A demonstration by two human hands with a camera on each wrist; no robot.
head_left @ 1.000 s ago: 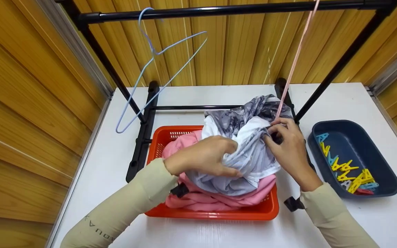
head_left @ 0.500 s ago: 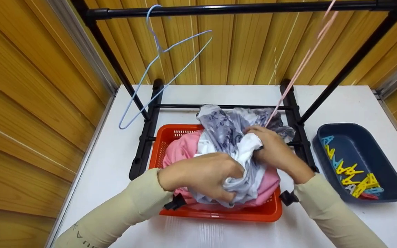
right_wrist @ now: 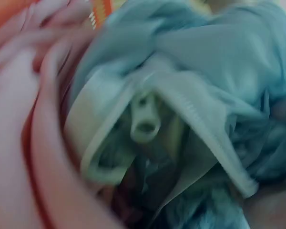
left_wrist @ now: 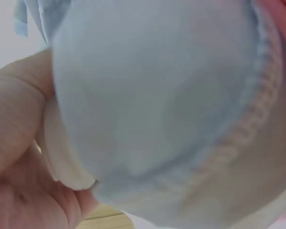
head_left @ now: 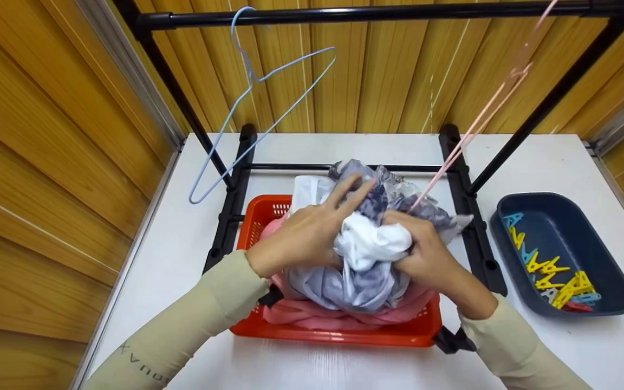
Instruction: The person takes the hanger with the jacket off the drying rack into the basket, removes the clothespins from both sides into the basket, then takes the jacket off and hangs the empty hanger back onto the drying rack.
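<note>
A thin white garment with grey-purple patterned parts [head_left: 372, 241] lies bunched over pink clothing [head_left: 317, 319] in a red basket [head_left: 339, 337]. At the garment's left, my left hand [head_left: 304, 233] has two fingers stretched upward. The left wrist view shows a fold of white cloth [left_wrist: 66, 152] between its thumb and palm. My right hand [head_left: 426, 252] grips the bunched cloth from the right, its fingertips partly hidden. A pink hanger [head_left: 466, 138] slants down into the garment, its lower end covered. Blurred white edging [right_wrist: 195, 119] appears in the right wrist view.
A black rack's top bar [head_left: 377, 13] crosses above, with a blue hanger [head_left: 247, 97] on its left part. Right of the basket stands a dark blue tub [head_left: 561, 216] with several coloured clothespins [head_left: 547, 265]. Wood-patterned walls [head_left: 388, 81] enclose the back and sides.
My left hand has shifted up and its fingers have spread upward. The white cloth is gathered higher between the hands. The pink hanger has swung right and turned, showing two wires.
</note>
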